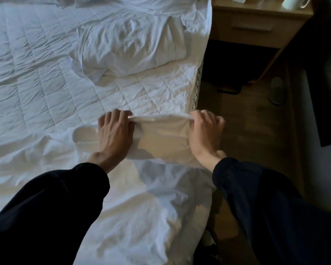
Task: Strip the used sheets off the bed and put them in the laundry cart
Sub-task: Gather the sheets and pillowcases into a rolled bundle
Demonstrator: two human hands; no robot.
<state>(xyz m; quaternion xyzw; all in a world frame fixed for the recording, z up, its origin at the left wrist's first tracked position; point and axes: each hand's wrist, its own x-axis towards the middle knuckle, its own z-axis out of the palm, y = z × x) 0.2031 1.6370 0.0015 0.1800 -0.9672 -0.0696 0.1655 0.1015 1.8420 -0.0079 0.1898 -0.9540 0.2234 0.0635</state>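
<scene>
Left hand (115,131), right hand (206,131): sheet (164,136) between.

Loose dark long sleeves (55,203) cover my arms to the wrists; my left grip (115,132) and right grip (204,131) are bare.

Head view, steeply down and close over the bed's (65,73) right edge.

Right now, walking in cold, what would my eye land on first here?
The left hand and the right hand grip a taut edge of the white sheet between them, near the bed's right side. Beyond them a crumpled pillow lies on the bare quilted mattress pad. At the top right stands a wooden nightstand with a white mug on it.
</scene>
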